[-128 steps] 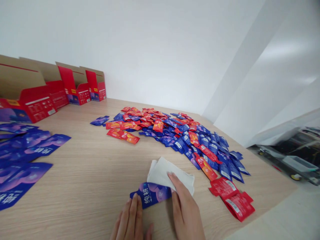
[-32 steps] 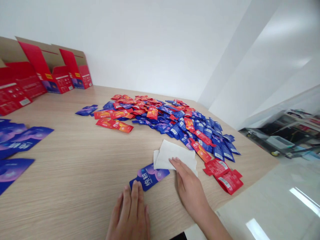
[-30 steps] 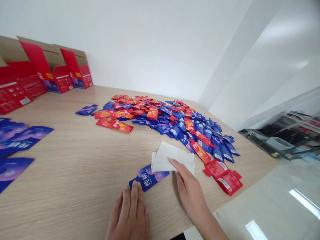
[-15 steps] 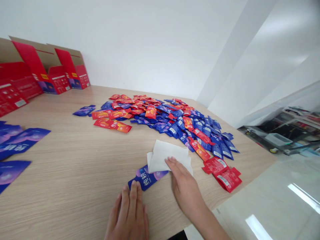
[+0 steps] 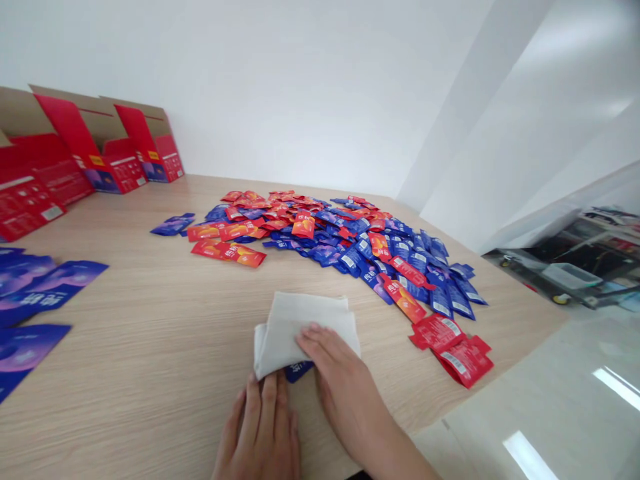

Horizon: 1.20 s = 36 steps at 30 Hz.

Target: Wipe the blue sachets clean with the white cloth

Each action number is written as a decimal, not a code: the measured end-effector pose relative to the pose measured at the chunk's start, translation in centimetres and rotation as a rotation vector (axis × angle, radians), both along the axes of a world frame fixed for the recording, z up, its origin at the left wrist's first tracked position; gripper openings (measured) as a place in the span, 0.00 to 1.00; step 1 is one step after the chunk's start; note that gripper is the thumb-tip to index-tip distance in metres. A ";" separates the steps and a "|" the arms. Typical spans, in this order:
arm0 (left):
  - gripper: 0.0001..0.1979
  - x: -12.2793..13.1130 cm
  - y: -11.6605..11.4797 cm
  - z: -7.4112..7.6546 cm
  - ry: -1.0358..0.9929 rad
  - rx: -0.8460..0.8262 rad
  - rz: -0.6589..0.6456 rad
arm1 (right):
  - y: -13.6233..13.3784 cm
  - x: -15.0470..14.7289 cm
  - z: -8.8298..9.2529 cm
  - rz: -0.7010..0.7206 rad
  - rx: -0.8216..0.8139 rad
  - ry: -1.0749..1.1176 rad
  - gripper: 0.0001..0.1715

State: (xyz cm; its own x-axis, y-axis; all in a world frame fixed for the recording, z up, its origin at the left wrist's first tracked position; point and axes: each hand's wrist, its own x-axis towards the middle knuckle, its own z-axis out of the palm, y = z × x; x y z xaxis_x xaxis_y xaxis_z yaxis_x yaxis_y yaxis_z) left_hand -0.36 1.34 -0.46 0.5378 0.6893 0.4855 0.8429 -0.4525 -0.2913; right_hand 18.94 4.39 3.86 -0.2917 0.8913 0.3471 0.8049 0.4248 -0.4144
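A folded off-white cloth [image 5: 310,310] lies over a blue pouch [image 5: 299,371], and only a small part of the pouch shows at the cloth's near edge. My right hand [image 5: 345,387] has the cloth under its fingers, which are together and pressed down on it; the thumb is mostly hidden. My left hand [image 5: 263,427] rests flat on the table with its fingers stretched out, holding nothing in its palm that I can see. Its fingertips touch the cloth's near left corner, at the covered end of the pouch.
A heap of red and blue pouches [image 5: 320,230] spreads across the table's far side. Two red pouches [image 5: 453,350] lie near the right edge. Several larger blue pouches [image 5: 45,290] are at left. Open red boxes [image 5: 117,167] stand against the wall. A wheeled cart [image 5: 575,273] is beyond the table.
My right hand has slid the cloth left and a little nearer, covering most of the blue pouch. My left hand has stayed almost in place.
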 end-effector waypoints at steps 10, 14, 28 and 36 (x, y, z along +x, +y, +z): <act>0.27 -0.3 0.2 -0.7 -0.077 -0.009 -0.072 | -1.0 1.4 0.7 -0.146 0.038 0.179 0.32; 0.19 0.6 -0.4 0.1 -0.119 -0.125 0.006 | -0.9 -1.7 1.1 0.127 0.011 0.032 0.42; 0.26 0.0 -0.1 0.3 -0.043 0.040 -0.082 | -1.1 1.9 0.8 -0.184 0.043 0.213 0.31; 0.24 0.0 -0.1 0.7 -0.016 -0.010 -0.060 | -0.4 0.6 -0.1 -0.046 0.023 0.027 0.42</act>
State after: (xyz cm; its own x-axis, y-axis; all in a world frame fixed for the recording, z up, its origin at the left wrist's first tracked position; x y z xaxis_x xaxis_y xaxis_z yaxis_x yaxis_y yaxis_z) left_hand -0.41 1.24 0.26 0.5702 0.6609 0.4879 0.8188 -0.5050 -0.2729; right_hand 19.51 4.01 3.75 -0.2405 0.8955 0.3746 0.8123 0.3969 -0.4273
